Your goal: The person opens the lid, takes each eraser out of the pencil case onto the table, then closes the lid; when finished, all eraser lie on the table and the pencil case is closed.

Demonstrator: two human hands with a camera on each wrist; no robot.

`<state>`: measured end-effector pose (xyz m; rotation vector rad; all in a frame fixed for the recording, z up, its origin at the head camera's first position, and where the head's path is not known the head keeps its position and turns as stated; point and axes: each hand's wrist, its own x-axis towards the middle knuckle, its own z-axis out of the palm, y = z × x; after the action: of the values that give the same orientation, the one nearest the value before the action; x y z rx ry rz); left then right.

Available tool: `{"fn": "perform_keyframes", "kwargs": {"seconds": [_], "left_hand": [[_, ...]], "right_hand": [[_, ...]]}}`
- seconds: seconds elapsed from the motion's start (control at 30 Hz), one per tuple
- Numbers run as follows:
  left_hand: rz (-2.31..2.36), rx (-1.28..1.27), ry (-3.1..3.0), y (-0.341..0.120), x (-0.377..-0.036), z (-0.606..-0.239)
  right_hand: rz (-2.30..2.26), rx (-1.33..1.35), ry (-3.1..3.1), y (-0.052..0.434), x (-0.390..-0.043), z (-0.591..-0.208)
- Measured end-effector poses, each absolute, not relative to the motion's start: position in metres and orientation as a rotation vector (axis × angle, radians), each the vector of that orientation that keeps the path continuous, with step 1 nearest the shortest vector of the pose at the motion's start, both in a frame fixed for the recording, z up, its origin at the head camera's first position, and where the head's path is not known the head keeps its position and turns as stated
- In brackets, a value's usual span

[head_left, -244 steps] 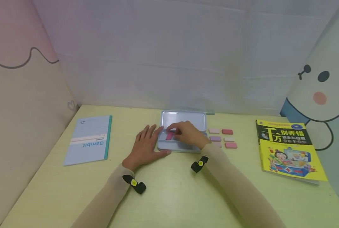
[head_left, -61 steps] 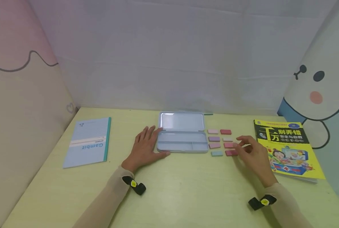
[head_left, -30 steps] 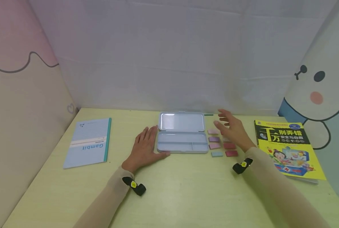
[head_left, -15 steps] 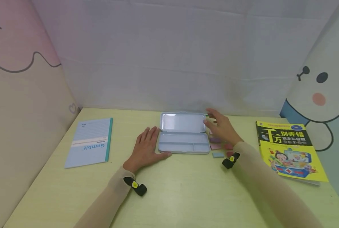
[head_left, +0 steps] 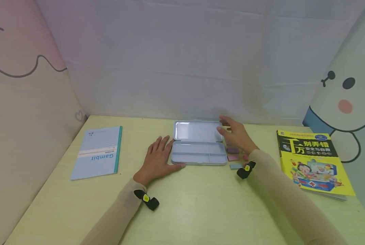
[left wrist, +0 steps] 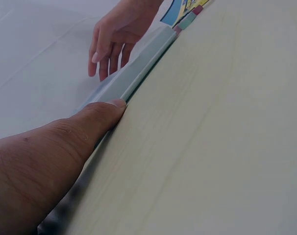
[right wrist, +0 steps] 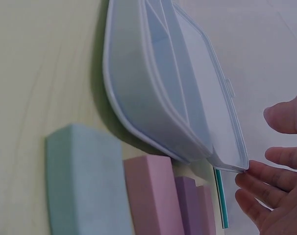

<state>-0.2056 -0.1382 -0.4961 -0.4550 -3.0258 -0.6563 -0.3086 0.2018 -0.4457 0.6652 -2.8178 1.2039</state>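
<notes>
An open pale blue tin case [head_left: 199, 157] lies mid-table, its tray empty and its lid [head_left: 197, 131] laid back flat. My left hand [head_left: 158, 159] rests flat on the table at the case's left end, thumb [left wrist: 97, 120] against the front corner. My right hand [head_left: 232, 133] hovers with fingers spread at the lid's right edge and holds nothing. Its fingertips [right wrist: 266, 188] are at the lid's corner [right wrist: 236, 164]; contact is unclear. Small erasers lie right of the case: teal [right wrist: 85, 183], pink [right wrist: 151, 198], purple [right wrist: 187, 208]. My right wrist hides others.
A blue "Gambit" notebook [head_left: 98, 151] lies at the left and a yellow picture book [head_left: 314, 161] at the right. Printed panels wall the table on the left, back and right. A thin green stick [right wrist: 221, 205] lies behind the erasers.
My right hand has left the erasers and swung left and back to the lid's right edge. The pink eraser once in the tray is gone. My left hand has stayed put.
</notes>
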Motion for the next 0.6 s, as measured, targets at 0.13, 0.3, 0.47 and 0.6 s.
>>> {"fn": "perform_keyframes", "kwargs": {"seconds": [0.13, 0.3, 0.47, 0.6], "left_hand": [[-0.651, -0.453, -3.025, -0.1385, -0.2062, -0.4975], [-0.665, -0.447, -3.031, -0.1384, -0.2066, -0.4975], [-0.662, -0.450, -3.031, -0.1386, -0.2070, -0.4978], [-0.645, -0.458, -3.029, -0.1389, -0.2076, -0.4989]], "right_hand": [[1.218, 0.652, -2.819, 0.2004, -0.3090, -0.4457], [1.215, 0.633, -2.818, 0.1999, -0.3095, -0.4447], [1.214, 0.617, -2.805, 0.2002, -0.3105, -0.4426], [1.217, 0.600, -2.801, 0.2014, -0.3091, -0.4378]]}}
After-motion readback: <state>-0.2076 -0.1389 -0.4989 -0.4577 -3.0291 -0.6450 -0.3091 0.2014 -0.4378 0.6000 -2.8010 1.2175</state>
